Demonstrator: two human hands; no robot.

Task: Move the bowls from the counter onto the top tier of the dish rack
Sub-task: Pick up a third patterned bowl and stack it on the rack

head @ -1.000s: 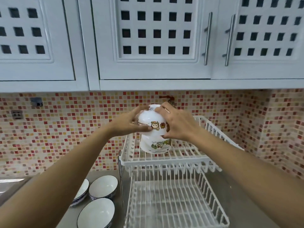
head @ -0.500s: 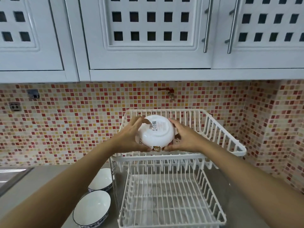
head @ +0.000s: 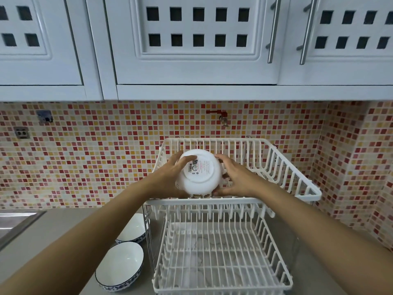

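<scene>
A white bowl with cartoon prints [head: 198, 174] is turned upside down, its labelled base facing me, inside the top tier [head: 297, 175] of the white wire dish rack, near the tier's front left. My left hand [head: 168, 177] grips its left side and my right hand [head: 236, 177] its right side. Whether the bowl's rim rests on the wires is hidden behind the tier's front rail. Two white bowls with blue rims stand on the counter left of the rack: one near [head: 120, 266], one farther back [head: 134, 227], partly behind my left forearm.
The rack's lower tier [head: 221, 262] holds nothing. A steel sink edge [head: 19, 222] lies at the far left. A red-handled tap [head: 222, 118] sticks out of the mosaic wall above the rack. White wall cabinets [head: 197, 43] hang overhead.
Both hands have brought the bowl down from above the rack into the top tier. Its base has tipped further toward me.
</scene>
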